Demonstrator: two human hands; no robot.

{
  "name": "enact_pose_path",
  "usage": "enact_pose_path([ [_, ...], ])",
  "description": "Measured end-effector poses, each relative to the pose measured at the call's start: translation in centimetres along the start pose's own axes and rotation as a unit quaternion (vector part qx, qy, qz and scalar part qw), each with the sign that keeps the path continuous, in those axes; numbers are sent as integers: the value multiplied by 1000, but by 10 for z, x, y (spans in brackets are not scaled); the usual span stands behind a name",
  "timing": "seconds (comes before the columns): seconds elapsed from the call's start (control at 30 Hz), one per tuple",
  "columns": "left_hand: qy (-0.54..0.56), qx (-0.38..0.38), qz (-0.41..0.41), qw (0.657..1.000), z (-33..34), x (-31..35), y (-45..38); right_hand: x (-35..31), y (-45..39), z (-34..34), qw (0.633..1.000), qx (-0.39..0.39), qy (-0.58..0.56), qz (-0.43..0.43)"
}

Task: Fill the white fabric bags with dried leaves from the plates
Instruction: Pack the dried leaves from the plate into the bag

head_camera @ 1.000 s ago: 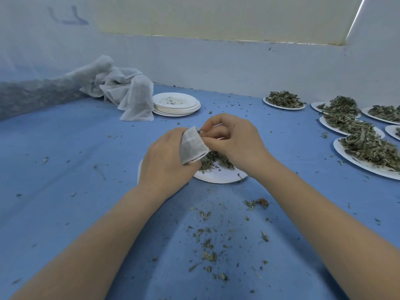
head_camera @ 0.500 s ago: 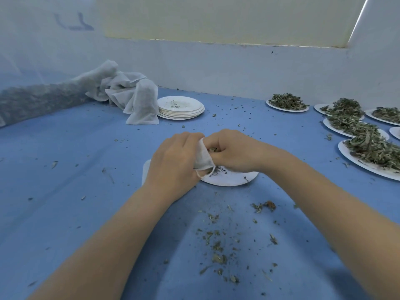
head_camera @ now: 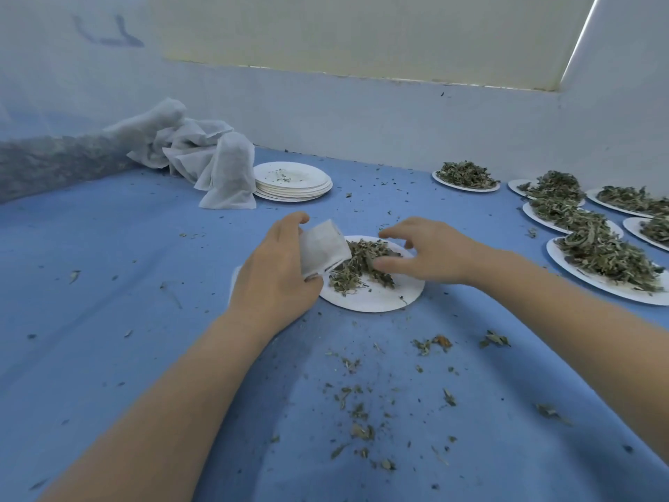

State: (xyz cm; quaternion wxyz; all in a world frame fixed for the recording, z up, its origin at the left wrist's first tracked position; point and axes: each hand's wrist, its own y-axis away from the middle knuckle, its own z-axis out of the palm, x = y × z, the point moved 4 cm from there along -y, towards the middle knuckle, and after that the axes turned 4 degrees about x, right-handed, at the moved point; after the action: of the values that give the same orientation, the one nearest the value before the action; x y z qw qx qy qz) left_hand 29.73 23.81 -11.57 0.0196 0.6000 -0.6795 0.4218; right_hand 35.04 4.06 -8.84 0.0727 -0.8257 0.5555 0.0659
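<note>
Surface: a blue cloth-covered surface (head_camera: 108, 284) boxed in by pale walls, littered with leaf crumbs.
Left grip: the left hand (head_camera: 275, 273) pinches a small white fabric bag (head_camera: 324, 250), thumb below and fingers behind; the bag's mouth seems to tip right toward the leaves.
Right grip: the right hand (head_camera: 427, 255) hovers with fingers spread and loosely curved over the dried leaves (head_camera: 362, 264), clamped on nothing yet.
Key relation: the leaf pile lies directly between the two hands on the paper plate (head_camera: 376, 298), just beside the bag's mouth; the right hand is nearer.
Materials: thin, limp, non-woven bag; brittle, curled, grey-green leaves; stiff plate.
Nearby: spare bags (head_camera: 202, 161) heaped far left, stacked empty plates (head_camera: 293, 181), full plates (head_camera: 611, 262) at right.
</note>
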Motion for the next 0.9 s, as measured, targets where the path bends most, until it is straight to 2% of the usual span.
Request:
enact_pose_path([
  [0.07,13,5,-19,1000,0,-3,0,0,3,11,1000,-10,1,-11],
  [0.2,3,20,-40,999,-1,-9,0,2,12,12,998,19,-29,-43],
  [0.33,1,19,-48,999,0,-12,-1,0,13,10,997,28,-67,-17],
  [0.43,-5,18,-48,999,-1,-11,-1,-10,8,16,998,33,-53,-28],
  [0.53,-7,15,-46,999,-1,-10,-1,-14,8,19,994,80,-54,-47],
  [0.77,-27,-1,-44,999,-1,-7,-1,-2,19,-4,974,170,-151,-20],
  [0.9,-58,1,-21,998,-3,-3,1,-10,25,-29,958,203,-197,-49],
])
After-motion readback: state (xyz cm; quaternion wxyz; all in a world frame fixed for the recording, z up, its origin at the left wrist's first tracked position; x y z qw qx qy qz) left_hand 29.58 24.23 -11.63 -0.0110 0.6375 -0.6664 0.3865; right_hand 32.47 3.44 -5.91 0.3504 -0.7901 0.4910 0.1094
